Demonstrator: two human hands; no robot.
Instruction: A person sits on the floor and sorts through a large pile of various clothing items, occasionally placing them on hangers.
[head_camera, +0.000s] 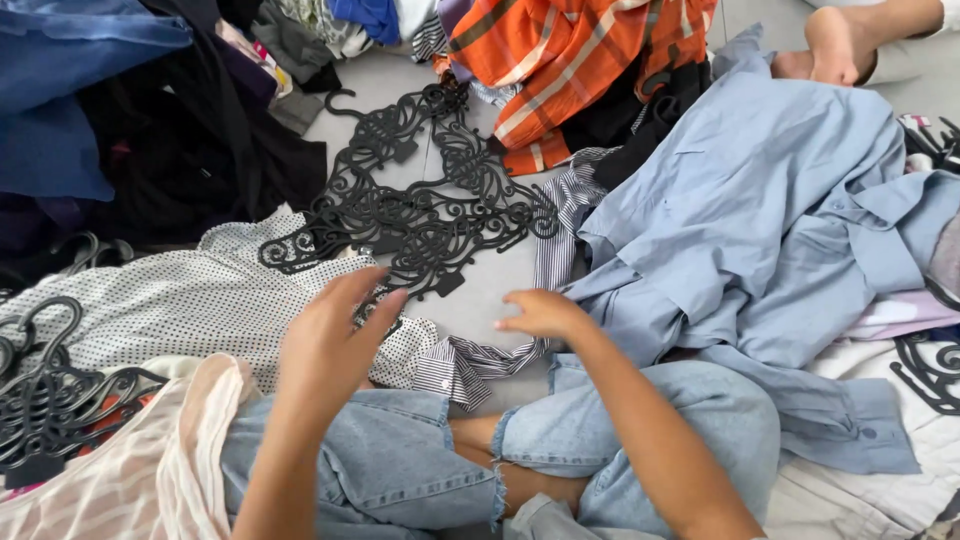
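Observation:
My left hand (328, 342) hovers with fingers apart just below a pile of black ornate plastic hangers (420, 205) lying on the grey floor, its fingertips close to the nearest hanger. My right hand (543, 313) rests with fingers loosely curled on the edge of a light blue shirt (760, 220), beside a striped garment (470, 362). A white dotted garment (190, 295) lies under and left of my left hand. My knees in light blue jeans (640, 420) fill the bottom of the view.
An orange plaid shirt (570, 50) lies at the top. Dark and blue clothes (110, 110) are heaped at the upper left. More black hangers lie at the lower left (50, 400) and right edge (930, 370). Another person's bare foot (840, 45) shows at the top right.

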